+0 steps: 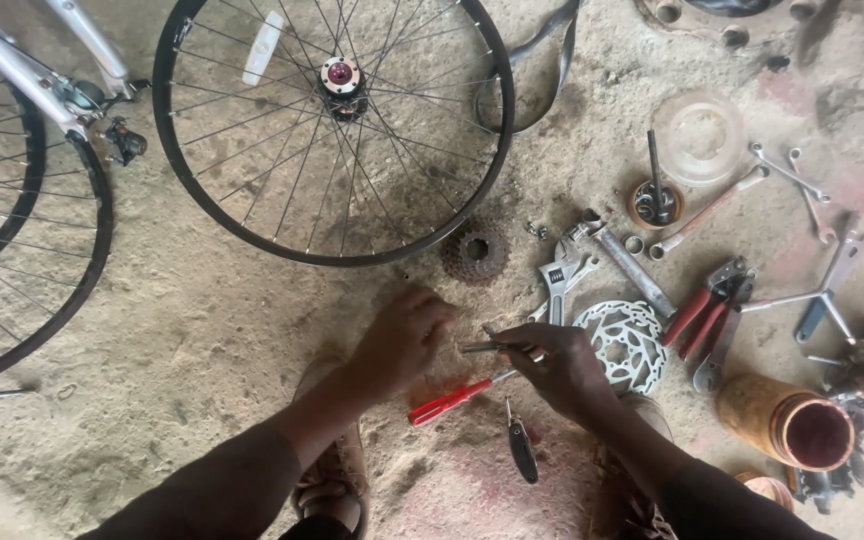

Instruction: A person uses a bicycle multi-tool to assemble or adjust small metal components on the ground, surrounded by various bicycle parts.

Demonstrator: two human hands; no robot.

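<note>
Dusty concrete floor (192, 330) serves as the work area, seen from above; tools crowd the right side, w/ open bare ground at lower left and centre-left. Left hand (404, 335) is lowered to the floor, fingers curled loosely downward, near a small cassette sprocket (474, 255); cannot tell whether it grips anything. Right hand (560, 368) is pinched narrow on a thin metal tool (487, 347), held roughly level, tip pointing toward the left hand, the two hands close but apart. Red-handled screwdriver (450, 402) lies on the floor just below and between the hands; a dark folding tool (522, 450) lies beside it. Loose spoked wheel (332, 130) lies flat at top centre, rim edge just beside the sprocket. Bicycle frame (22, 70) w/ a second wheel (52, 250) runs off the left edge. Disc brake rotor (624, 342) sits directly right of the right hand, adj. wrench (559, 280) above it, red-handled pliers (702, 315) further right. Brown cylindrical container (787, 418) lies on its side near the lower right edge.
</note>
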